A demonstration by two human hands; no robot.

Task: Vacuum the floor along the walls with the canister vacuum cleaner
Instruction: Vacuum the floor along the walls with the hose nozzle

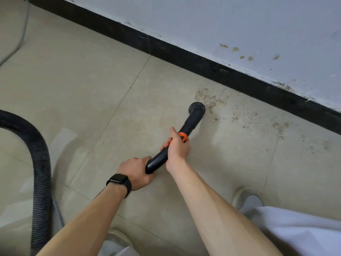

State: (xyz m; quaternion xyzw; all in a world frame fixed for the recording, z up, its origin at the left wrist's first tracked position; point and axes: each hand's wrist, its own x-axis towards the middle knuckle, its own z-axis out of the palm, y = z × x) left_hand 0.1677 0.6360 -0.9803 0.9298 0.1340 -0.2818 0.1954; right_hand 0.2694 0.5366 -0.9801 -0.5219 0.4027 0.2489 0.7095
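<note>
I see my left hand [137, 171] wrapped round the rear end of the black vacuum pipe [192, 120]. My right hand [178, 147] grips it further along, at the orange ring [182, 136], so the two hands sit a little apart on the pipe. Its round nozzle [197, 107] is down on the tiled floor [92, 89], at the edge of a patch of dirt [208, 97] near the black skirting board [184, 56]. The ribbed hose [41, 154] loops away on my left.
</note>
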